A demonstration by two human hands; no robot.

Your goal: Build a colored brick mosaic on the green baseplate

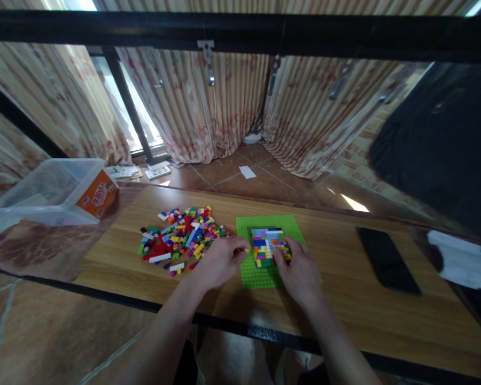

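Note:
A small yellow toy brick (246,250) is pinched between the thumb and fingers of my left hand (221,260), just left of a low mosaic of building bricks (265,247). The mosaic has many colours and lies on a green studded baseplate (250,278). My right hand (301,270) grips the mosaic's right side, its thumb over the top and its fingers at the far right edge. That hand hides part of the mosaic and the baseplate. Left of my left hand is a spread-out pile of loose bricks (184,232) in mixed colours and lengths.
The wooden table (120,262) has a black front edge. A black phone-like slab (387,259) lies on its right side, with white paper (460,256) beyond it. A clear plastic box (60,187) with an orange label stands beyond the left end. Curtains (224,107) hang behind.

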